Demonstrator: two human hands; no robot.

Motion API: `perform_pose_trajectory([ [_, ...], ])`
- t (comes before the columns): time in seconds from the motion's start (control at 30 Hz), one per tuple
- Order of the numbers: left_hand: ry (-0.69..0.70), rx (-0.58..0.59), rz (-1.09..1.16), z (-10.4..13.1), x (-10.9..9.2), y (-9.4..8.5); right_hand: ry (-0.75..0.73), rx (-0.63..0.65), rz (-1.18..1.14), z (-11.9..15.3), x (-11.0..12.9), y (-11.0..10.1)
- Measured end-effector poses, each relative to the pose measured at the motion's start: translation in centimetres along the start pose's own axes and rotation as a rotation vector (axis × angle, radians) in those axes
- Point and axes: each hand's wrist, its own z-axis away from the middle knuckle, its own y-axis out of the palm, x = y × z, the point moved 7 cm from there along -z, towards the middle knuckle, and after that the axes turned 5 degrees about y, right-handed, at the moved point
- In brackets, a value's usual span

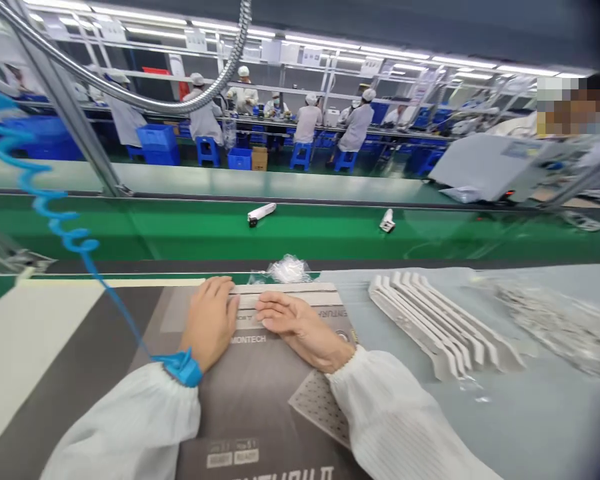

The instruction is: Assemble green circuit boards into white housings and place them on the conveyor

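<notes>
A dark printed box or sheet marked MONTECH (260,400) lies in front of me. My left hand (210,320) rests palm down across its far part, thumb apart from the fingers, with a blue strap on the wrist. My right hand (300,327) is turned on its side, its fingers loosely bent, with nothing visible in them. Pale strips (310,288) run across the far edge, between and behind the hands; whether my fingertips touch them is unclear. A perforated pale plate (317,403) lies partly under my right sleeve.
Several white curved strips (430,320) and plastic-bagged parts (555,320) lie at right. Crumpled clear plastic (289,269) sits beyond the box. Two white parts (261,213) (387,220) rest on the green belt (320,233). A blue coiled cord (70,217) hangs at left.
</notes>
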Motion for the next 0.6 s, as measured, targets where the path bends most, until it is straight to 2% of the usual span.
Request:
perform_pose_trajectory([
  [0.33, -0.037, 0.025, 0.034, 0.1, -0.2, -0.4, 0.03, -0.038, 0.032, 0.4, -0.1, 0.0],
  [0.5, -0.054, 0.049, 0.065, 0.5, 0.3, -0.9, -0.094, -0.221, -0.132, 0.5, 1.5, -1.5],
  [0.6, -0.091, 0.035, 0.114, 0.0, 1.1, -1.6, -0.088, -0.294, -0.21, 0.2, 1.9, -2.6],
])
